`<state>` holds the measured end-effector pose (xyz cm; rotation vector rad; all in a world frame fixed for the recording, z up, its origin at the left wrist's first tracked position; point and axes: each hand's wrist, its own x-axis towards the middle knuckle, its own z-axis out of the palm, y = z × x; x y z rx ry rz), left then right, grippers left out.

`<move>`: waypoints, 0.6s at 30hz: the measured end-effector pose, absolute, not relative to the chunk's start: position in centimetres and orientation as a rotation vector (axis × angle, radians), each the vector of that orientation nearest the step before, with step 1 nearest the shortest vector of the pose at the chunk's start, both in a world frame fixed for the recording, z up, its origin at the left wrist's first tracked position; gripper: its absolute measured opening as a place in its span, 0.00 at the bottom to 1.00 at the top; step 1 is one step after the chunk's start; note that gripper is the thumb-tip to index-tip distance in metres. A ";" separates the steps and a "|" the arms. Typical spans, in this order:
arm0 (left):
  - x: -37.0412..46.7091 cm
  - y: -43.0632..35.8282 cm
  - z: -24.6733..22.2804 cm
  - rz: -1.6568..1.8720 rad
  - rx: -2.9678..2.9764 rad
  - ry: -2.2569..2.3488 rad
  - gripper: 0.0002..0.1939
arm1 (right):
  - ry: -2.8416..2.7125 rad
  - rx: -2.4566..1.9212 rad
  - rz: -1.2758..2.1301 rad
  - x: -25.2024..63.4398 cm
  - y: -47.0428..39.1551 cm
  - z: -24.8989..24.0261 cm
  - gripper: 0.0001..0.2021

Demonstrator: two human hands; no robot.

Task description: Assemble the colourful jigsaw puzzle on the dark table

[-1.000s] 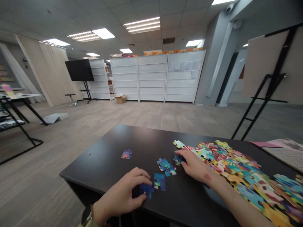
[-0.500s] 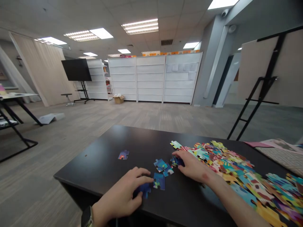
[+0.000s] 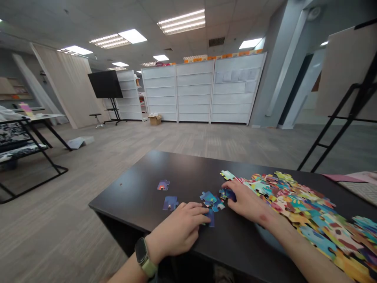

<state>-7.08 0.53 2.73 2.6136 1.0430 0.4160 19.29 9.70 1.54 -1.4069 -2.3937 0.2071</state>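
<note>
My left hand [image 3: 184,226] reaches over the black table [image 3: 138,188], its fingers stretched out and their tips on a blue puzzle piece [image 3: 211,218] that they partly cover. My right hand [image 3: 246,199] has thumb and fingers curled round a dark blue puzzle piece [image 3: 226,193] beside the colourful heap. Between the hands lie a blue-green piece [image 3: 207,198] and another blue piece [image 3: 218,204], touching or overlapping. Farther left, a dark blue piece [image 3: 170,203] lies by itself, below a purple piece with an orange-red patch [image 3: 163,185].
A large heap of mixed puzzle pieces [image 3: 306,212] spreads over the table's right side, with a pale green piece [image 3: 227,175] at its far left end. A patterned cloth [image 3: 359,188] lies at the right edge. Beyond stand an easel [image 3: 338,122] and white shelves [image 3: 194,94].
My left hand has moved off a dark blue piece, which now lies uncovered at the left, and over to the blue piece on the right. My right hand stays by its piece. The view has shifted.
</note>
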 end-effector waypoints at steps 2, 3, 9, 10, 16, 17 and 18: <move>-7.3 0.3 3.0 0.422 2.606 1.103 0.22 | -2.410 -1.331 0.226 19.1 9.3 2.1 0.20; -7.7 0.2 3.1 0.430 2.601 1.148 0.21 | -2.421 -1.284 0.248 18.9 9.1 2.3 0.20; -9.9 -0.6 2.8 0.450 2.537 1.364 0.15 | -2.482 -1.060 0.363 17.4 7.2 3.7 0.17; -10.1 -0.7 2.6 0.473 2.519 1.378 0.14 | -2.486 -1.027 0.390 17.1 6.9 3.8 0.17; -10.5 0.2 1.3 0.659 2.397 1.306 0.08 | -2.552 -0.891 0.560 15.6 5.3 3.2 0.14; -10.5 0.4 1.3 0.671 2.380 1.289 0.07 | -2.571 -0.884 0.569 15.4 5.1 3.0 0.14; -10.5 0.5 1.2 0.681 2.368 1.276 0.07 | -2.591 -0.879 0.572 15.2 4.9 2.8 0.14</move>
